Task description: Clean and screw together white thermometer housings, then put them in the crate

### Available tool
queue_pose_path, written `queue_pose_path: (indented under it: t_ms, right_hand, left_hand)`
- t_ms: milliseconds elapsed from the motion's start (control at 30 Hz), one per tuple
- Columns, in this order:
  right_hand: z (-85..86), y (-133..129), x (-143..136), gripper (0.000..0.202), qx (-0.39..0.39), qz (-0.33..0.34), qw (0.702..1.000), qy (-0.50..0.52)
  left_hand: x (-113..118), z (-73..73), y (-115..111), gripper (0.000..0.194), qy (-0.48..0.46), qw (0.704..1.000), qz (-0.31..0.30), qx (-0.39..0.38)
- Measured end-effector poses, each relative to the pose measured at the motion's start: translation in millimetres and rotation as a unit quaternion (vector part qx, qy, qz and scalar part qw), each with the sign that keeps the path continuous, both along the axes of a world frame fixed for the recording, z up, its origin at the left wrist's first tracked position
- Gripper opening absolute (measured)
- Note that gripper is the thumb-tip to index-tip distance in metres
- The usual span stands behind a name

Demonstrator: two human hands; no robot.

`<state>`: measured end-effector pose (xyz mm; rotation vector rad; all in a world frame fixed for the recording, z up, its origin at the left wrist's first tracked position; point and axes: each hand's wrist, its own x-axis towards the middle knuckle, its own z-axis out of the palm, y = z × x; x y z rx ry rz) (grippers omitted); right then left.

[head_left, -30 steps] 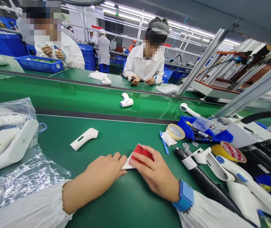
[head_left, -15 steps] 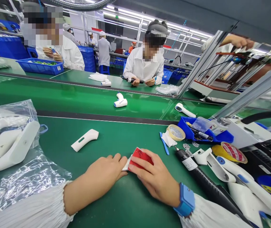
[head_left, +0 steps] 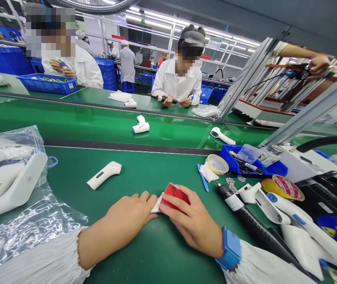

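Observation:
My left hand [head_left: 134, 211] is closed on a small white plastic piece [head_left: 157, 206], most of it hidden under the fingers. From the right, my right hand [head_left: 192, 217] grips a flat red block [head_left: 175, 195] with dark writing on it. The red block lies against the end of the white piece, low over the green table [head_left: 144, 248]. Just beyond my left hand rests a loose white handle shell [head_left: 105, 174] with a slot in it. A black electric screwdriver [head_left: 248, 213] lies to the right of my right hand.
Bagged white shells [head_left: 17, 185] lie at left. On the right are a tape roll [head_left: 218, 164], a blue parts bin [head_left: 242, 159], yellow tape [head_left: 283, 187] and several white housings [head_left: 307, 221]. Beyond, a green belt [head_left: 174, 130] carries infrared thermometers [head_left: 141, 125]. Co-workers [head_left: 177, 81] sit across.
The thermometers on the belt have slid left. At upper right, a co-worker's hand has shifted right and down. My hands keep nearly the same pose, and the view has shifted slightly.

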<state>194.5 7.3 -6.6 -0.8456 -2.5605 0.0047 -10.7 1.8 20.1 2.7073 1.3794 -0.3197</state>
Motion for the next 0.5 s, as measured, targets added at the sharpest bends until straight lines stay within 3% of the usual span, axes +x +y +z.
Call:
queue_pose_path:
  t_ms: [167, 300, 433, 500]
  right_hand:
    - [0.2, 2.4, 1.6, 0.035, 0.006, -0.032, 0.999, 0.005]
    - [-0.3, 1.6, 2.2, 0.035, -0.004, -0.005, 1.000, -0.003]
    - [-1.6, 1.8, 3.1, 0.035, 0.010, -0.044, 0.999, 0.004]
    - [-1.8, 1.3, 3.1, 0.035, 0.005, -0.022, 1.000, -0.003]
  left_hand:
    - [-0.2, 0.7, 0.1, 0.027, -0.002, 1.000, 0.003, -0.002]
    - [-2.2, -1.1, -0.4, 0.027, -0.011, 1.000, -0.003, 0.002]
    - [-2.2, -1.4, -0.4, 0.028, -0.007, 1.000, -0.002, 0.004]
    - [-1.8, -0.7, -0.5, 0.027, -0.005, 1.000, 0.002, -0.002]
